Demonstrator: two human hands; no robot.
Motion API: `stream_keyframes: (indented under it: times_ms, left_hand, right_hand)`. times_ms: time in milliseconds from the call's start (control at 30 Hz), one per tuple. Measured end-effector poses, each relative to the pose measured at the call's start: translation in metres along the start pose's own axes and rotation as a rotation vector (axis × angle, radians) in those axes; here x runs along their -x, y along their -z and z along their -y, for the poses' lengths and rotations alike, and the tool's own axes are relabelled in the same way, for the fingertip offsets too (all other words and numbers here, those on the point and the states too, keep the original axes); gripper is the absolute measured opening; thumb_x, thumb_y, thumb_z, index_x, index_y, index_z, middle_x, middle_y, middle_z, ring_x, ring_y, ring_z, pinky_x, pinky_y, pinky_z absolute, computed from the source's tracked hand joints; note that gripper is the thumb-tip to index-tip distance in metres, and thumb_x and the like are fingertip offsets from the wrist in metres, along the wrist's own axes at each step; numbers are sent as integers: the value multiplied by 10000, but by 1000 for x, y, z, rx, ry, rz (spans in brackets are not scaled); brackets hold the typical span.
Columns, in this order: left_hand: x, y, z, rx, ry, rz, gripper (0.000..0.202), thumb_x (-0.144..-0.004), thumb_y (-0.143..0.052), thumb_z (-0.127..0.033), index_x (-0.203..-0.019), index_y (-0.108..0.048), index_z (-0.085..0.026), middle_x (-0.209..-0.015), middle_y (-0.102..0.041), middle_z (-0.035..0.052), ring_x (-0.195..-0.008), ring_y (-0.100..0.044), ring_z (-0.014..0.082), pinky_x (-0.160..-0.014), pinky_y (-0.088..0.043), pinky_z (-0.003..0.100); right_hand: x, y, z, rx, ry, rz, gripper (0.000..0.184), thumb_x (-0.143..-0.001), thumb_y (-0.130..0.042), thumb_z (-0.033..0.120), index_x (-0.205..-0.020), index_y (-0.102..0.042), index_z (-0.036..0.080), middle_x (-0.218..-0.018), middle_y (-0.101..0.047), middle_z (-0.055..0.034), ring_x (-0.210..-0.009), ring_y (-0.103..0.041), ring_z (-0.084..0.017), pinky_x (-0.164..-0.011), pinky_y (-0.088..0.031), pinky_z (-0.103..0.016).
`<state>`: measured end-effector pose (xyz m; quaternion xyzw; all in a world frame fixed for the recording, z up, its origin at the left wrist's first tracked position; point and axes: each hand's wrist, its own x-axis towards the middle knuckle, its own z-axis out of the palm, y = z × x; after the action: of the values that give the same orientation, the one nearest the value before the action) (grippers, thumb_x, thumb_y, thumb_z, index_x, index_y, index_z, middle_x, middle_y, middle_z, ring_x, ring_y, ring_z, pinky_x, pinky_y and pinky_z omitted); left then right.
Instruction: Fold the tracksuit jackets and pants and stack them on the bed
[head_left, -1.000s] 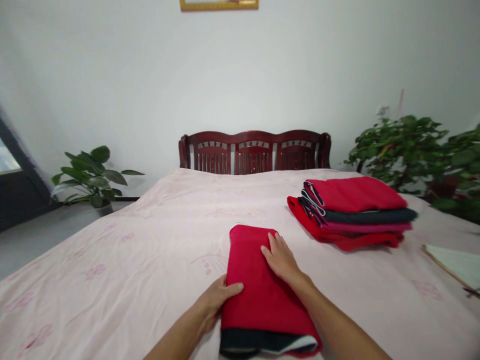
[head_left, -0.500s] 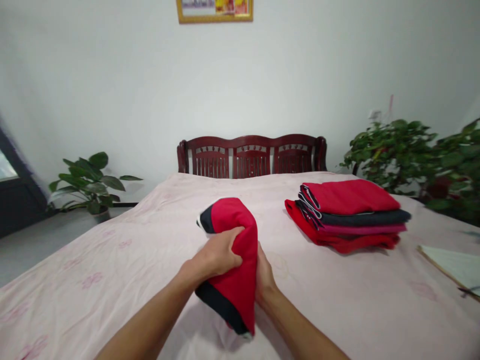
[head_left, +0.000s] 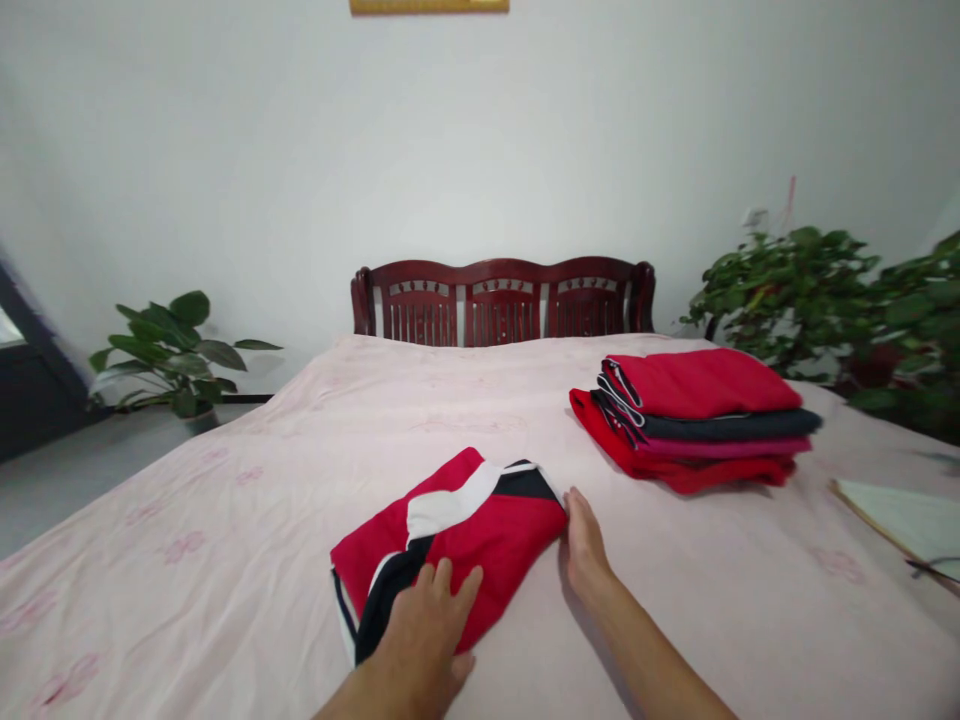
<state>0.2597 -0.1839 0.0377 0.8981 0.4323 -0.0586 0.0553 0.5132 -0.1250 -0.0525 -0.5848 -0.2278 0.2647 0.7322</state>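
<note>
A folded red garment point(head_left: 517, 540) with white and dark navy panels lies flat on the pink bedsheet point(head_left: 285, 540), turned at a slant. My left hand point(head_left: 427, 630) rests on its near side, fingers spread over the red and navy cloth. Along the garment's right edge stands my right hand point(head_left: 586, 545), its fingers straight and its palm side against the fabric. Neither hand grips the cloth. What kind of garment it is, the folds do not show.
To the right on the bed sits a stack of folded clothes point(head_left: 705, 390) in red, navy and pink. A pale flat item with a brown edge point(head_left: 900, 525) lies farther right. The dark wooden headboard point(head_left: 502, 300) and potted plants point(head_left: 172, 350) stand beyond.
The garment, earlier held up and bent between both hands, now lies spread on the sheet with its white and navy panels showing. Both hands have loosened, the right one moving to the right.
</note>
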Motion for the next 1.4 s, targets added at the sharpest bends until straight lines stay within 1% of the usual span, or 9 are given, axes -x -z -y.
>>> stream_keyframes:
  times_ms: [133, 233, 367, 433, 667, 833, 1033, 1200, 1400]
  left_hand:
    - [-2, 23, 17, 91, 35, -163, 611, -881, -540, -434, -1446, -474, -210, -1273, -623, 143, -1151, -573, 319, -994, -446, 472]
    - [-9, 13, 30, 71, 148, -284, 580, -909, -507, -379, -1463, -449, -219, -1438, -513, 139, -1309, -461, 326, -1079, -363, 488]
    - [-17, -18, 48, 195, 278, -282, 617, -935, -435, -369, -1511, -352, -166, -1506, -432, 163, -1301, -485, 310, -1044, -408, 450]
    - [-22, -26, 58, 303, 299, -308, 656, -934, -423, -384, -1524, -304, -122, -1459, -478, 180, -1289, -504, 298, -1048, -408, 424]
    - [-30, -11, 81, 757, 329, -372, 640, -844, -513, -292, -1463, -410, -171, -1363, -606, 111, -1261, -562, 248, -1061, -419, 377]
    - [0, -24, 91, 689, 254, -563, 471, -896, -451, -332, -1350, -545, -246, -1375, -606, 43, -1286, -538, 202, -1104, -392, 373]
    - [15, -33, 99, 412, 317, -285, 439, -921, -412, -292, -1334, -555, -247, -1296, -645, 58, -1179, -609, 197, -991, -463, 336]
    - [-6, -3, 99, 95, 411, -360, 566, -870, -522, -451, -1389, -507, -229, -1399, -532, 142, -1271, -504, 302, -1037, -381, 441]
    - [-45, 0, 130, 385, 440, -120, 943, -716, -620, -564, -1490, -333, -107, -1431, -505, 228, -1287, -504, 367, -1002, -410, 444]
  right_hand:
    - [13, -12, 26, 517, 485, 151, 592, -941, -323, 470, -1428, -461, 164, -1540, -393, -120, -1438, -317, -240, -1191, -244, -463]
    - [26, -26, 44, 831, 768, 333, 559, -966, -332, 386, -1485, -397, 190, -1581, -328, -99, -1476, -229, -243, -1202, -180, -500]
    - [31, -34, 45, 1160, 717, 741, 557, -961, -397, 386, -1495, -396, 229, -1552, -388, -77, -1448, -307, -255, -1181, -240, -486]
    - [28, -34, 42, 1218, 668, 822, 568, -969, -385, 411, -1501, -385, 212, -1556, -381, -82, -1444, -317, -253, -1176, -262, -466]
    - [34, -29, 40, 1250, 759, 685, 573, -975, -391, 394, -1513, -361, 197, -1559, -373, -94, -1446, -310, -253, -1185, -248, -471]
    - [50, -34, 48, 1221, 941, 646, 565, -986, -386, 405, -1523, -337, 237, -1597, -300, -67, -1484, -208, -253, -1205, -164, -491]
    - [47, -46, 48, 1295, 854, 833, 506, -985, -386, 445, -1432, -493, 234, -1506, -463, -81, -1423, -344, -260, -1184, -186, -497]
    - [48, -43, 41, 1279, 859, 784, 521, -973, -417, 423, -1458, -458, 238, -1533, -423, -76, -1440, -311, -267, -1189, -162, -499]
    - [50, -41, 38, 1262, 880, 759, 516, -974, -420, 433, -1443, -480, 228, -1523, -437, -86, -1429, -332, -273, -1189, -177, -495]
